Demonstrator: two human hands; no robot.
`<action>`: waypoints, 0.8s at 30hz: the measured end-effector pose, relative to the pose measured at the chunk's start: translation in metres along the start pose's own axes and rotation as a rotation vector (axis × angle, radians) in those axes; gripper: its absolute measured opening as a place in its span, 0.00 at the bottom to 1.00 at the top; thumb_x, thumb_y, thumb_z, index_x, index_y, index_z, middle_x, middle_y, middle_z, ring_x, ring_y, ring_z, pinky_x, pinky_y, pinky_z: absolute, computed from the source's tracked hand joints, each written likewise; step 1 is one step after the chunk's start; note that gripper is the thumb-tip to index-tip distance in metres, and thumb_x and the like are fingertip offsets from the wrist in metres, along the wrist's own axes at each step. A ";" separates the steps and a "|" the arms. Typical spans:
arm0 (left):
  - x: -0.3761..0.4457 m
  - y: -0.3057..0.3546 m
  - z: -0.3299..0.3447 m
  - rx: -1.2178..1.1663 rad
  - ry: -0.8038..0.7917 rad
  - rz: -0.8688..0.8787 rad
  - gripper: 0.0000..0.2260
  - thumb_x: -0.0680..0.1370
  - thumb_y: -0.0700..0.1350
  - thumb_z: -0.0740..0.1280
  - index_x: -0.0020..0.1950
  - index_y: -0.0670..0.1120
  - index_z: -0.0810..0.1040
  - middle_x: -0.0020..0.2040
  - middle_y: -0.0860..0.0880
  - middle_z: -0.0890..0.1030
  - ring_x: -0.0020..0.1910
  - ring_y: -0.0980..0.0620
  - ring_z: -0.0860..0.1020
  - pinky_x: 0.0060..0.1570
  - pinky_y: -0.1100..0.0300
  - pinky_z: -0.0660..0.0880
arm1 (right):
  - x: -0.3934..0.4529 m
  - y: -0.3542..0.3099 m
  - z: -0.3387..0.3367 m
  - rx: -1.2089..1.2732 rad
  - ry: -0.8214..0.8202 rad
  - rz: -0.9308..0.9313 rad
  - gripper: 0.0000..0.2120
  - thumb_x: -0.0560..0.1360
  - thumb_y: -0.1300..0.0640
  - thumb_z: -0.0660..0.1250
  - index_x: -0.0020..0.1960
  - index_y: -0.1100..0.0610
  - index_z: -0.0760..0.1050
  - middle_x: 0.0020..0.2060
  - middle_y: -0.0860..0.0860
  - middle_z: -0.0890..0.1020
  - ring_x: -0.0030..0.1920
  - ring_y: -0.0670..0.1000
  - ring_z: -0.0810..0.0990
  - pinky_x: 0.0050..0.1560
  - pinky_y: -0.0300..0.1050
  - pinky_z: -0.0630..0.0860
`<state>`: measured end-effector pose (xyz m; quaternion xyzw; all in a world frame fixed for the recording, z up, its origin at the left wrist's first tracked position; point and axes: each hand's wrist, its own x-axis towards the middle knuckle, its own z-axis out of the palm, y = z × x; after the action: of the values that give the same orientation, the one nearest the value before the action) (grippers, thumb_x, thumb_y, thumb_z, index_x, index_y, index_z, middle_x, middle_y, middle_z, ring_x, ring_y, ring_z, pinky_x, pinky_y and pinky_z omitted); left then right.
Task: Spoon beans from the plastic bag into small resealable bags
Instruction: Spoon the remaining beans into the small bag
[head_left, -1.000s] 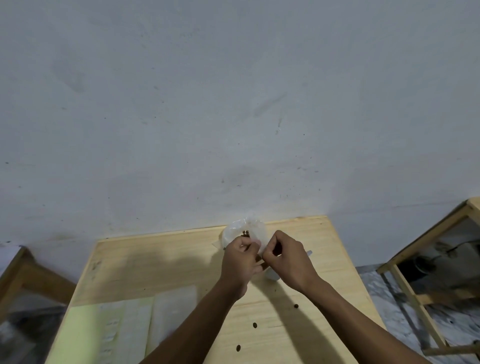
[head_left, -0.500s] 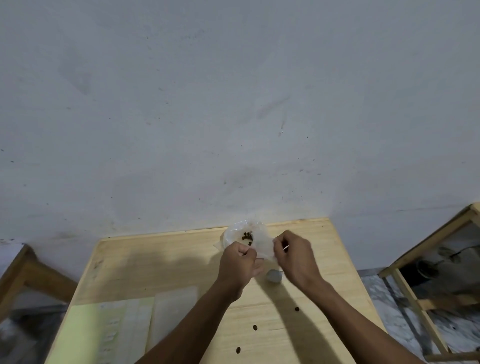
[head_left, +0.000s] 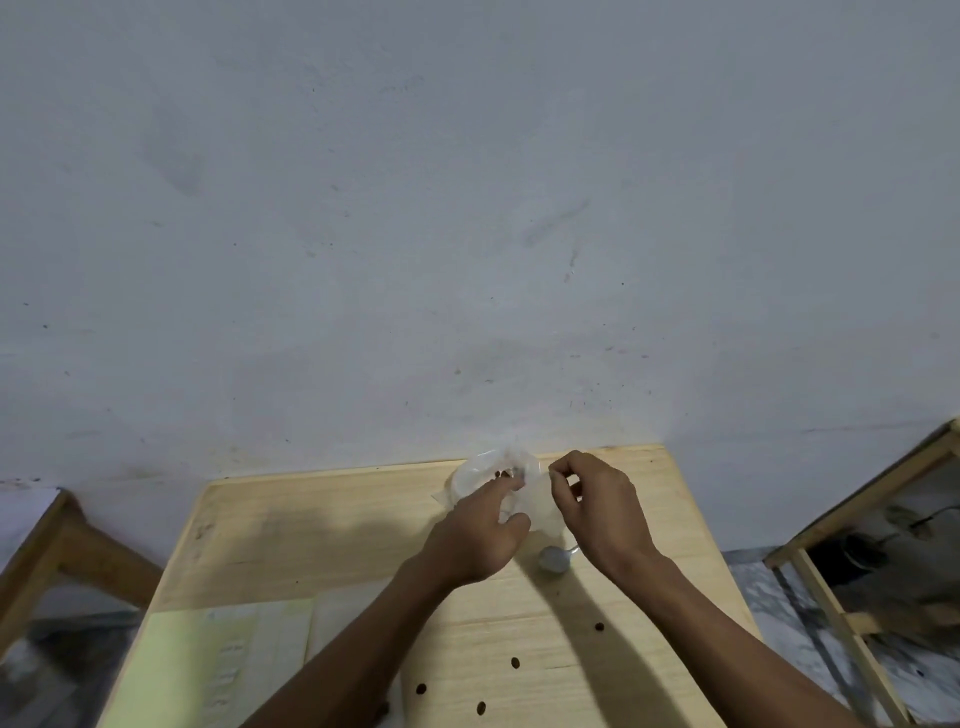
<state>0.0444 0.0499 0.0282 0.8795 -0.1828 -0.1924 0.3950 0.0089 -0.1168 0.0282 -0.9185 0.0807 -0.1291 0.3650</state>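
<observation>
A clear plastic bag (head_left: 475, 480) with dark beans inside stands at the far edge of the wooden table (head_left: 322, 530). My left hand (head_left: 475, 540) reaches to the bag's mouth, its fingers at the opening and its thumb under the near wall, holding that side. Pinching the bag's right rim between thumb and fingertips is my right hand (head_left: 597, 509). A metal spoon (head_left: 554, 560) lies on the table just below both hands, untouched. Flat small resealable bags (head_left: 260, 660) lie in a pile at the near left.
Several loose beans (head_left: 515, 662) are scattered on the near part of the table. A pale green sheet (head_left: 171, 670) lies beside the small bags. The wall rises right behind the table. Wooden frames (head_left: 852, 525) stand on the floor to the right and left.
My hands have drawn apart and spread the bag's mouth. My left hand went from a fist to fingers stretched at the opening. My right hand moved right and up along the rim.
</observation>
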 end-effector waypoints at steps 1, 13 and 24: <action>0.001 0.003 0.000 0.011 -0.002 -0.009 0.21 0.79 0.48 0.62 0.72 0.53 0.68 0.57 0.48 0.80 0.46 0.52 0.77 0.47 0.60 0.70 | -0.002 0.000 0.003 -0.063 0.084 -0.059 0.04 0.78 0.58 0.64 0.46 0.54 0.76 0.40 0.47 0.81 0.36 0.51 0.81 0.37 0.50 0.78; -0.007 -0.021 0.020 0.212 0.308 0.361 0.38 0.72 0.72 0.62 0.75 0.51 0.65 0.73 0.58 0.67 0.75 0.56 0.59 0.74 0.60 0.55 | 0.007 -0.010 -0.012 0.687 0.091 0.377 0.05 0.79 0.64 0.63 0.44 0.62 0.75 0.46 0.60 0.79 0.37 0.58 0.86 0.36 0.54 0.83; -0.006 -0.029 0.042 0.310 0.417 0.217 0.34 0.69 0.64 0.68 0.71 0.51 0.68 0.62 0.56 0.76 0.63 0.53 0.74 0.60 0.52 0.73 | 0.005 -0.001 -0.006 0.887 -0.012 0.679 0.05 0.78 0.68 0.63 0.44 0.65 0.73 0.46 0.62 0.78 0.36 0.62 0.79 0.30 0.44 0.80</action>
<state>0.0239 0.0449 -0.0185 0.9254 -0.2179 0.0662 0.3030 0.0117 -0.1212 0.0338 -0.6002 0.3079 -0.0205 0.7380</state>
